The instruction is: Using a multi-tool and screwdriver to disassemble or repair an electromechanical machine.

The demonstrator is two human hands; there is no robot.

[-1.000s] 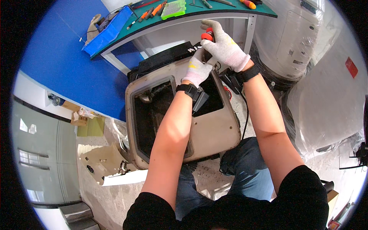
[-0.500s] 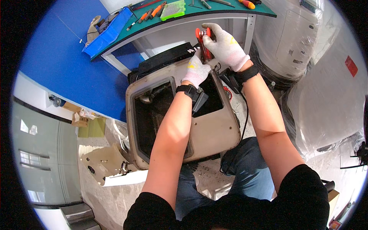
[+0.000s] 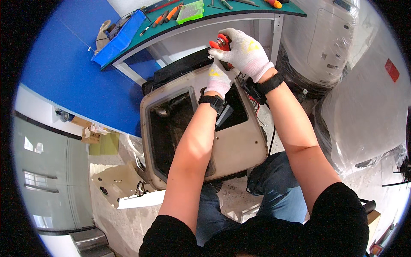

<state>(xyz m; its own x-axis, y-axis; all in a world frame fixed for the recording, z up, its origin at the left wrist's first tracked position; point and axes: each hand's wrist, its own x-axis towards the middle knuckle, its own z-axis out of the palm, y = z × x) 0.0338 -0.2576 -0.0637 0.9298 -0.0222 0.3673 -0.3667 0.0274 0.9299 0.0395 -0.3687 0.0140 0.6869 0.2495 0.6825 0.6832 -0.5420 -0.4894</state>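
My right hand (image 3: 249, 50), in a white knit glove, is closed around the upper end of a red tool (image 3: 220, 43). Rounded red ends and a bit of metal show between its fingers; the exact kind of tool cannot be made out. Just below, my left hand (image 3: 219, 79), gloved the same way, is closed at the tool's lower part, its fingertips partly hidden by the right hand. Both hands are above the far edge of a beige machine housing (image 3: 235, 150) with two dark openings. Black straps circle both wrists.
A green-topped workbench (image 3: 235, 9) at the back holds a green clear-lidded case (image 3: 190, 12), orange-handled tools (image 3: 167, 16) and a blue bin (image 3: 122, 38). Plastic-wrapped white units (image 3: 317, 38) stand to the right. A cream panel (image 3: 113, 180) lies on the floor at left.
The red tool has tilted to the left and its top end has dropped slightly. My right hand has turned left with it, covering more of the tool; my left hand has barely moved.
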